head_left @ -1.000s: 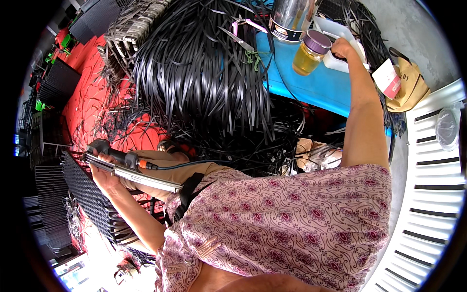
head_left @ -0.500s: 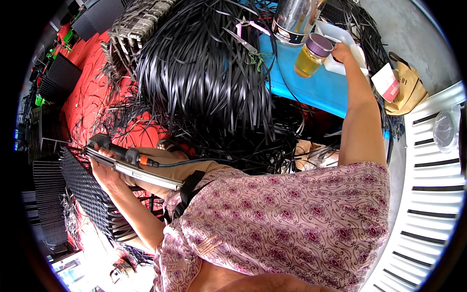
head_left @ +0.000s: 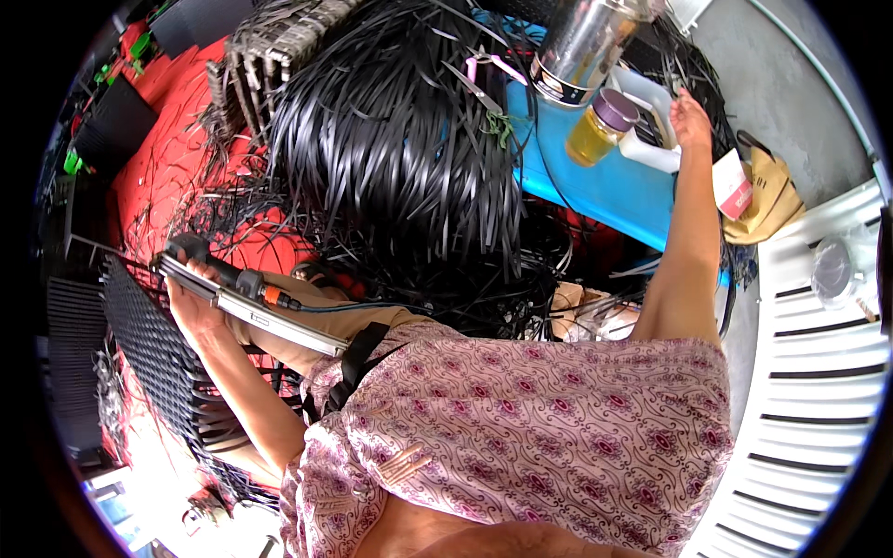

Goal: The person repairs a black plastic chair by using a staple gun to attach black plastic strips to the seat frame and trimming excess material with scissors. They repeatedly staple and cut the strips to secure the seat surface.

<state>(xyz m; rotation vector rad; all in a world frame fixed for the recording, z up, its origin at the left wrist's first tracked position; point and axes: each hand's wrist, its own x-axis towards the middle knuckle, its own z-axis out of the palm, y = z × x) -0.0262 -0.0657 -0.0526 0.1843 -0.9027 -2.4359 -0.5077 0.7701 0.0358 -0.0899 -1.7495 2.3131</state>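
Note:
My left hand [head_left: 197, 296] is wrapped round a pneumatic staple gun [head_left: 251, 302] with a long silver magazine and an orange hose fitting. The tool lies over my leg, close to a black woven panel [head_left: 158, 344]. On the right, my right hand [head_left: 690, 121] is raised over the outer rim of a white plastic tub [head_left: 646, 149], its fingers pinched together. Whatever sits in the pinch is too small to make out. Beside the tub, on a blue table [head_left: 595, 200], stand a jar of yellow liquid with a purple lid [head_left: 600, 130] and a large metallic can [head_left: 581, 51].
A thick bundle of black plastic strips [head_left: 400, 139] hangs over the table, with pink-handled scissors [head_left: 479, 84] on it. Loose strips litter the red floor [head_left: 158, 177]. A brown paper bag [head_left: 767, 200] and a white slatted surface [head_left: 809, 391] lie at right.
My right hand has come up out of the white tub and shifted to the right, fingers pinched. My left hand keeps its hold on the staple gun.

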